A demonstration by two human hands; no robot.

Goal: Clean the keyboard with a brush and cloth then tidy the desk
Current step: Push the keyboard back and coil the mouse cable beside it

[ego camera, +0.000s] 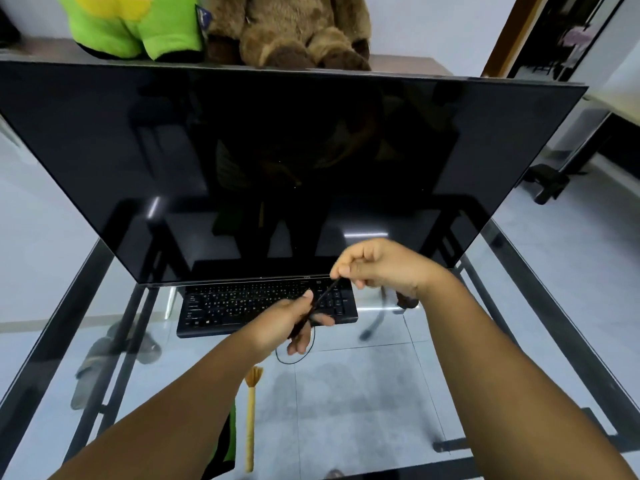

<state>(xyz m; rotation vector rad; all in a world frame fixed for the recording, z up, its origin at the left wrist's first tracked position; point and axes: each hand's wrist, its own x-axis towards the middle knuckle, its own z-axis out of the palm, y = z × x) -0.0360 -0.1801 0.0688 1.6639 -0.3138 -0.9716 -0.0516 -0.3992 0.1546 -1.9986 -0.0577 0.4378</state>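
A large dark monitor (277,168) stood across the far half of the glass desk (381,393), its screen black and leaning toward the viewer. On a shelf behind it sat a brown plush bear (294,29) and a bright green plush toy (131,26).

Tucked under the monitor's lower edge lay the black keyboard (242,306), its long axis running left to right, parallel to the screen.

Above the keyboard's right end, both hands worked a thin black cable (323,296). The right hand (384,265) had its fingers curled, pinching the cable's upper end between thumb and forefinger. The left hand (291,323) gripped the lower part, fingers wrapped round it. Between the two hands the cable ran taut on a diagonal, from lower left to upper right; below the left hand it hung in a loose loop over the glass.

Nearer the viewer, the brush (251,417) lay on the desk, untouched, its yellow handle pointing toward the viewer and its bristles toward the keyboard. Just left of it, mostly hidden by the left forearm, lay a green cloth (230,441).
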